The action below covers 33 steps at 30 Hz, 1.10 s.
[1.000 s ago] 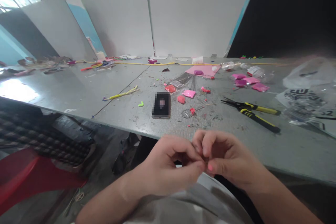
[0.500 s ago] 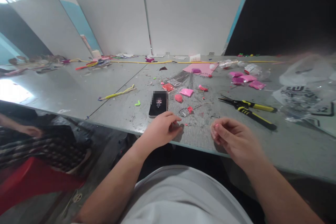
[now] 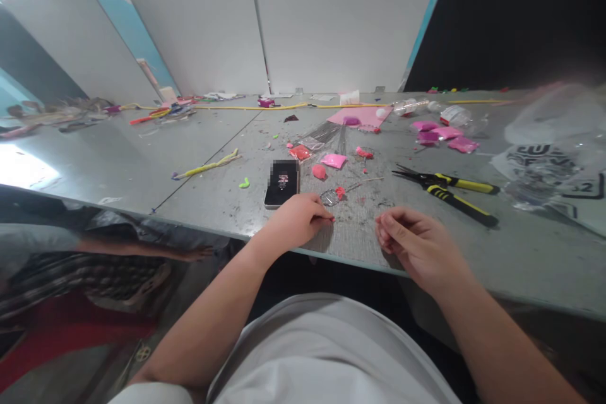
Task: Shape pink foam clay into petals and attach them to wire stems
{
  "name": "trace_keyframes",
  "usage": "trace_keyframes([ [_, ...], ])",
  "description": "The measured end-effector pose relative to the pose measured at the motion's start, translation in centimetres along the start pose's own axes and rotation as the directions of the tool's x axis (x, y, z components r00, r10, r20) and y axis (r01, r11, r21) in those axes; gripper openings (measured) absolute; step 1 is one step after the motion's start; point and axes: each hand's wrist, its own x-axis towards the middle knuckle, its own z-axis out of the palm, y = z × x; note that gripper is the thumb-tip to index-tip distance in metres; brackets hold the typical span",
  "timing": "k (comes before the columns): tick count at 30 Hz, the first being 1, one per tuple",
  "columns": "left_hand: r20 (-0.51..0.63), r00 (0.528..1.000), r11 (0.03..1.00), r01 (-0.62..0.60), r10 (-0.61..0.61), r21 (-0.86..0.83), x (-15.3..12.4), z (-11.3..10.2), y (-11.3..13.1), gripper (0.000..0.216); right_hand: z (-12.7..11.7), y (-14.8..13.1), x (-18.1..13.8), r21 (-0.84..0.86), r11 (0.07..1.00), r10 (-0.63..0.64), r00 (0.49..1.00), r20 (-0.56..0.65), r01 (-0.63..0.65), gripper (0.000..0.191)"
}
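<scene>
Presently, the left hand (image 3: 298, 219) touches a small red bit (image 3: 333, 219) on the bench (image 3: 353, 237), near the wire loop (image 3: 328, 199); whether its grip pinches cannot be told; the right hand's (image 3: 416, 243) fingertips press together, any contents hidden

Seemingly a craft workshop: long worktable (image 3: 534, 259), pliers (image 3: 433, 182), pink packets (image 3: 447, 133), partition panels (image 3: 350, 19).

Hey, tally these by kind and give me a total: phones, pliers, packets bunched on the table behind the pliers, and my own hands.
Phone: 1
Pliers: 1
Pink and magenta packets bunched behind the pliers: 4
Your hands, the left hand and the right hand: 2
Total: 8
</scene>
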Motion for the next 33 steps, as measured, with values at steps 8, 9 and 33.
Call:
trace_keyframes([
  [8, -0.066, 0.997, 0.999, 0.046, -0.046, 0.001, 0.0, 1.2, 0.5, 0.021, -0.2, 0.3, -0.1, -0.067, 0.997, -0.039, 0.999, 0.008, 0.039, 0.034],
  [9, -0.075, 0.996, 0.999, 0.039, -0.040, -0.012, -0.1, 1.2, 0.5, 0.021, -0.2, 0.3, -0.1, -0.063, 0.997, -0.033, 0.999, 0.005, 0.033, 0.034],
  [33, -0.108, 0.926, -0.047, -0.134, -0.363, -0.990, -4.5, 1.0, 9.8, 0.013, 7.5, -3.6, -6.3, -0.124, 0.859, -0.493, 0.868, 0.068, 0.497, 0.015],
])
